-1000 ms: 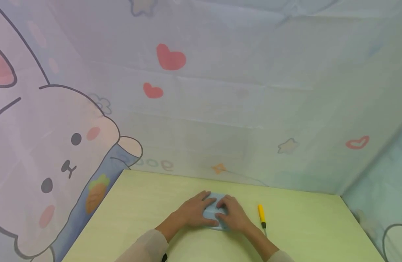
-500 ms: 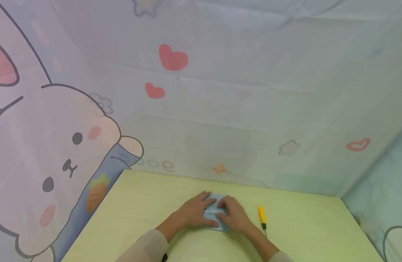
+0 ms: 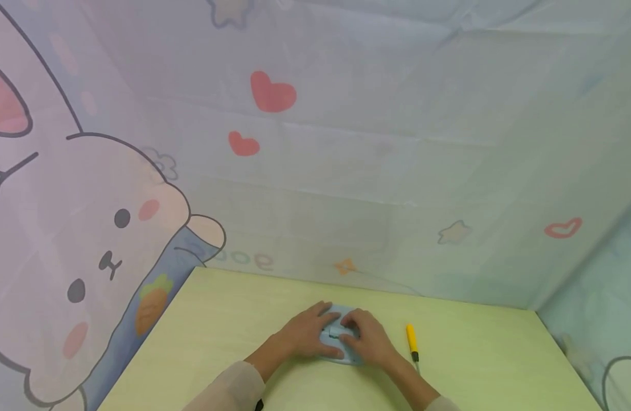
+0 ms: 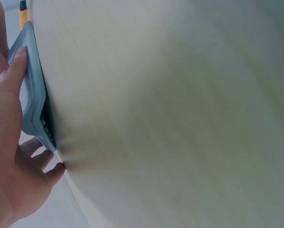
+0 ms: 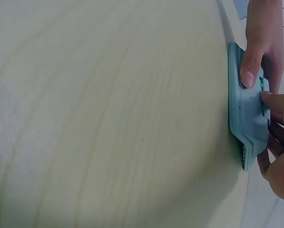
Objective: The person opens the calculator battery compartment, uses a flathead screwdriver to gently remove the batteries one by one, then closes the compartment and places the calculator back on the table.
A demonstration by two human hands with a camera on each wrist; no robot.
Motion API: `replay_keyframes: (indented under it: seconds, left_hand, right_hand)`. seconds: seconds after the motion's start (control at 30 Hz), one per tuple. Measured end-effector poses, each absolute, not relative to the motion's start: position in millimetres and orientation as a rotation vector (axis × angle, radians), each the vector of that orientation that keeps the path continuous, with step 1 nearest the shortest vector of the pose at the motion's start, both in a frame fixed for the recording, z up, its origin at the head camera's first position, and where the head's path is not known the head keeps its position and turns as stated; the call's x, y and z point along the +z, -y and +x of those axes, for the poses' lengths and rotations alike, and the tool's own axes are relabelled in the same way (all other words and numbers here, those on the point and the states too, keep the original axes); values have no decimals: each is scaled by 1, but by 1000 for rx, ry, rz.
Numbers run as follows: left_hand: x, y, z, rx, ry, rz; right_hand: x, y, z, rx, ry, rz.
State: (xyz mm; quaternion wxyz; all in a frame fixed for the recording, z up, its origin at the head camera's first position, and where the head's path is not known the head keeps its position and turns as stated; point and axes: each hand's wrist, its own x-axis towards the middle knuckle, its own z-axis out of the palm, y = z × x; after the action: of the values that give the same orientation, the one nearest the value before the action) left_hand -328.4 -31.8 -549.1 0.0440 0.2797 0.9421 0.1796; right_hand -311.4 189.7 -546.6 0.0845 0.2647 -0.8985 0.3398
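A pale blue flat plastic device (image 3: 341, 357) lies on the table between both hands, its kind unclear. My left hand (image 3: 307, 330) holds it from the left, thumb on top of the near part and other fingers around the far left side. In the left wrist view, some fingertips (image 4: 60, 168) reach the table beside the device's edge. My right hand (image 3: 372, 338) pinches a small cover (image 5: 266, 112) on its top with thumb and fingers. A narrow green strip (image 5: 261, 84) shows beside that cover. The right fingers partly hide the cover.
A screwdriver (image 3: 412, 339) with a yellow and black handle lies on the table to the right of the right hand. The pale yellow-green table (image 3: 479, 348) meets a printed cloth backdrop (image 3: 346, 188) at its far edge.
The small cover on the device has shifted under my right fingers, and a dark, greenish gap has opened beside it. My left hand keeps its place.
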Motion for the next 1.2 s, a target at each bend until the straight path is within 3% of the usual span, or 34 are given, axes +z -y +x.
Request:
replay_keyframes:
  seconds: [1.2]
  left_hand:
    - [-546,31,-328,516,-2874,857]
  right_hand:
    - [-537,-198,-306,943,2631,826]
